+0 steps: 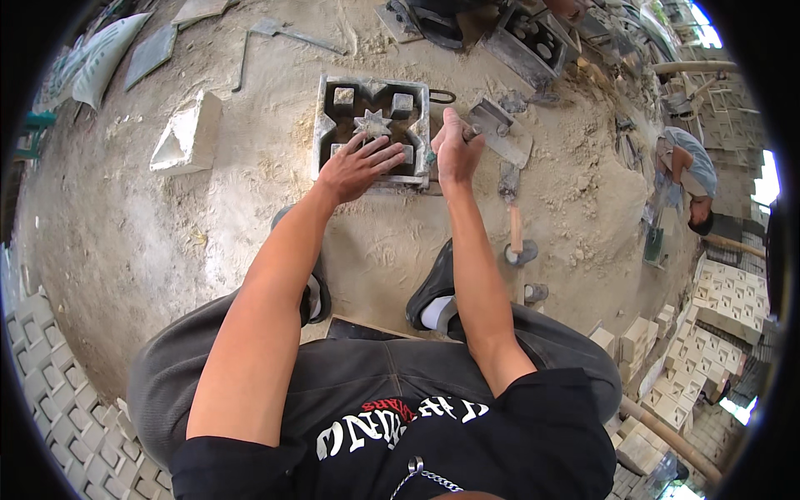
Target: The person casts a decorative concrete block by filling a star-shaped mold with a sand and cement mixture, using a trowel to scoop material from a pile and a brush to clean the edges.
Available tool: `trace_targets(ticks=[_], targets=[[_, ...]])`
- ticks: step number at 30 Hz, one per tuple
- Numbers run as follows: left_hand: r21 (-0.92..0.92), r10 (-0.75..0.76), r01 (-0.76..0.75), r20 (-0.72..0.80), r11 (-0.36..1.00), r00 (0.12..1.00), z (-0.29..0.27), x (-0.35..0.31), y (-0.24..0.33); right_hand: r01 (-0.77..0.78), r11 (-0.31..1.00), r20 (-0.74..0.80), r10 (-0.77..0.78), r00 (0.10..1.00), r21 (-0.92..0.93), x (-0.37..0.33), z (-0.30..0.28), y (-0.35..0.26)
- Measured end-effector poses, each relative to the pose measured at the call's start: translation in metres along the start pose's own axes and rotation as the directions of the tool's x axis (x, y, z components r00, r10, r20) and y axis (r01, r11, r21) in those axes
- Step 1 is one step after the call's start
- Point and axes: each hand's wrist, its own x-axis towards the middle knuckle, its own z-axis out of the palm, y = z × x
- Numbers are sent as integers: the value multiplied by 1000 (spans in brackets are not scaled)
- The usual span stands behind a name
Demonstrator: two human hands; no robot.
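A square metal block mould (pixel 320 133) lies on the sandy ground in front of me. Inside it are a star-shaped centre piece (pixel 372 123) and square corner pieces, the near ones partly covered. My left hand (pixel 360 171) rests with spread fingers on the mould's near left part. Against the mould's right wall, my right hand (pixel 457 152) is closed like a fist, thumb up. What it grips is hidden by the fingers. Just right of it lies a flat metal plate tool (pixel 508 140), close to the knuckles. A wire loop handle (pixel 442 97) sticks out from the mould's far right side.
A whitish block (pixel 187 137) stands left. A wooden-handled tool (pixel 516 229) and loose sand (pixel 575 192) lie right. Ahead are a thin metal rod tool (pixel 287 35) and another mould (pixel 533 40). Patterned blocks (pixel 717 358) are stacked right, where another person (pixel 690 162) bends down.
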Motion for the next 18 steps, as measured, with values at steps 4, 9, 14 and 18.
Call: trace_targets(ticks=[4,9,14,18], targets=[[-20,21,-22,-21,1000,1000,6,7,3,9,962,36,1,999,-273,12,-11,72],[-64,-10,10,-11,998,1000,1,-2,0,-38,998,-155,29,988,-57,5,6,14],[-90,-8,7,-15,996,1000,3,3,2,12,962,-109,-43,993,-274,3,0,66],[-87,-11,9,-18,996,1000,2,0,0,22,991,-4,-23,1000,-135,14,-4,41]])
